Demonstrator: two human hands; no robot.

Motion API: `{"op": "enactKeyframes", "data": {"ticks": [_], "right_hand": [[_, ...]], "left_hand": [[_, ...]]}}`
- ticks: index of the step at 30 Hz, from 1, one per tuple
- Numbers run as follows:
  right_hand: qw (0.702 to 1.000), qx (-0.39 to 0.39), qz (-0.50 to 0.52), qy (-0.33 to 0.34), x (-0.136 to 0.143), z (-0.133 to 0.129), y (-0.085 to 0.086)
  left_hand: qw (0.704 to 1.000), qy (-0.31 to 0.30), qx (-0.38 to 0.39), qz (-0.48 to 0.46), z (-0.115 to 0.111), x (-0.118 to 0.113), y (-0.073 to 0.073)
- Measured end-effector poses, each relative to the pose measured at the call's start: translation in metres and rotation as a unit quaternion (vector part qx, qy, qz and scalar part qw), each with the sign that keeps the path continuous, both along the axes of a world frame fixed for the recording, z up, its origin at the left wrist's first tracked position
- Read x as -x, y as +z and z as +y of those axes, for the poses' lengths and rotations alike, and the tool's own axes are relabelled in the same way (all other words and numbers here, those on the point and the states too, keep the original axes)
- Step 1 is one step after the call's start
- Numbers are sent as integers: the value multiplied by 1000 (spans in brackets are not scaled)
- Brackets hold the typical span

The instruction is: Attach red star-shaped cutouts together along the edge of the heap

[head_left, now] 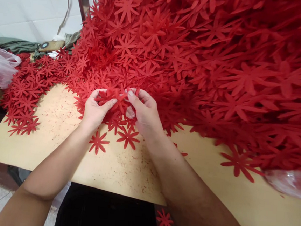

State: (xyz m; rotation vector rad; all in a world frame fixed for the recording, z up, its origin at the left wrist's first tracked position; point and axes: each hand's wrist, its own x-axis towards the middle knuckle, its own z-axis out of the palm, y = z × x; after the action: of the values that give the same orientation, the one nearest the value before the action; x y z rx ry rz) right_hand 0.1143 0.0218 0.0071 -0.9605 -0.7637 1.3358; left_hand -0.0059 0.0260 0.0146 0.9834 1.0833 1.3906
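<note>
Flowers (pixel 120 104) are sitting pinched between the left hand (pixel 97 106) and right hand (pixel 148 111), close together over the counter (pixel 118 175); a red heap (pixel 151 42) is looming behind; loose flowers (pixel 127 137) are lying nearer.

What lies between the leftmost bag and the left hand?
In the head view: red flowers, then speckled tabletop, then more red flowers beside the left hand.
</note>
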Motion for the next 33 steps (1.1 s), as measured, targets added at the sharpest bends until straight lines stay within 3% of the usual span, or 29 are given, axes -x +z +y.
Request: {"op": "enactKeyframes", "data": {"ticks": [6, 13, 16, 19, 23, 26, 29, 33], "right_hand": [[999, 3, -32, 43, 5, -1, 1], [994, -4, -60, -95, -6, 7, -8], [979, -70, -119, -152, -7, 5, -7], [968, -109, -164, -153, -9, 5, -9], [967, -107, -159, -168, -20, 11, -13], [962, -88, -168, -198, -24, 12, -11], [951, -90, -214, -205, -19, 7, -6], [942, -125, -249, -190, -11, 0, -1]], "left_hand": [[999, -4, 32, -11, 0, 0, 0], [992, -99, 64, -42, 3, 7, 1], [995, -85, 43, -35, 4, 8, -1], [998, -59, 37, -10, 6, 8, -4], [998, -18, 52, -23, 10, 13, -4], [997, -21, 58, -43, 12, 16, -2], [997, -46, 51, -42, 11, 16, 0], [999, -15, 42, -17, 10, 13, -2]]}}
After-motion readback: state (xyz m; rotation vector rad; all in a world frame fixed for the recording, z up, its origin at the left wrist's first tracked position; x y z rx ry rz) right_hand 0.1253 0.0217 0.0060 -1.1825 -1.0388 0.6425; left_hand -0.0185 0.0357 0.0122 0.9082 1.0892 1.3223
